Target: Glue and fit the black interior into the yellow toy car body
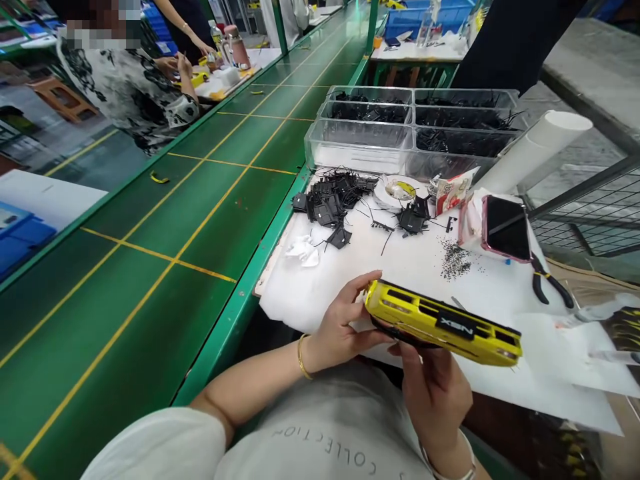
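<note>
Yellow casing [443, 325] is held up in both hands above the worktop [400, 267], lying tilted across the person's front, with a dark underside showing along its lower edge. The left hand [340, 323] cups the casing's near end, its left fingers [361, 288] clamped over the top edge, and a gold bangle [302, 357] circles that wrist. The right hand [434, 393] comes up from below, its right fingers [407, 353] clamped against the underside.

Just past the casing, the white-covered worktop carries a scatter of black granules [455, 260] and black-handled pliers [550, 283]. A phone in a pink case [506, 228] lies beside a snack packet [455, 190] and a white tube [533, 152]. Further left sit a heap of small black parts with thin wires [330, 203], a smaller heap [413, 220], a roll of tape [400, 190] and crumpled tissue [303, 252]. Behind them stands a clear divided tray [410, 130] filled with more black parts. A green conveyor belt [150, 247] with yellow lines runs along the worktop's left side. Across it, a co-worker in a patterned top [130, 87] works with both hands at another bench.
</note>
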Available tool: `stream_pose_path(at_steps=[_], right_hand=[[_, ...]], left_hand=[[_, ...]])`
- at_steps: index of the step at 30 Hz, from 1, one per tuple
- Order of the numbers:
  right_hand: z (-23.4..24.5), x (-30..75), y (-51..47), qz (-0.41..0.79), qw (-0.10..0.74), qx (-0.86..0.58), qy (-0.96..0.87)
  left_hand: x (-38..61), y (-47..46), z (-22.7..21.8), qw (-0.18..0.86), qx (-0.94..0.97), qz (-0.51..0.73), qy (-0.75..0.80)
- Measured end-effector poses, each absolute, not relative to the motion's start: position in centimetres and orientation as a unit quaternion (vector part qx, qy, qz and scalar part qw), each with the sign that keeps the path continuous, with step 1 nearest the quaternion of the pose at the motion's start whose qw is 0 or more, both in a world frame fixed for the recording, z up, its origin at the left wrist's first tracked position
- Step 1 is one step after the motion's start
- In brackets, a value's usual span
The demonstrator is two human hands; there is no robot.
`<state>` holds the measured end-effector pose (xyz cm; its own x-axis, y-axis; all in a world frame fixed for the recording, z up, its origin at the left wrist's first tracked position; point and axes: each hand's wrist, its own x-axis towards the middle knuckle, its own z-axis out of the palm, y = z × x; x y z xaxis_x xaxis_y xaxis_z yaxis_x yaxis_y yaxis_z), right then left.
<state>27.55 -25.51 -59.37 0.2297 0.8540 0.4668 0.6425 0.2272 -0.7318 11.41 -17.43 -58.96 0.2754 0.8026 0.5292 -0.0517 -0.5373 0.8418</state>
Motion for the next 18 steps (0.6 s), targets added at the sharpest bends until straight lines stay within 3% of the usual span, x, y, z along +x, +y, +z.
stream_pose_path(at_steps=[7, 18], right_hand=[[-60.2, 28.3, -26.0, 0.059, 0.455, -0.603, -0.653], [-59.9, 29.2, -26.4, 0.029, 0.442, -0.588, -0.676]], left_hand=[[11.4, -18.0, -58.9, 0.456, 0.654, 0.532, 0.284], [11.3, -17.9, -58.4, 0.426, 0.666, 0.541, 0.287]])
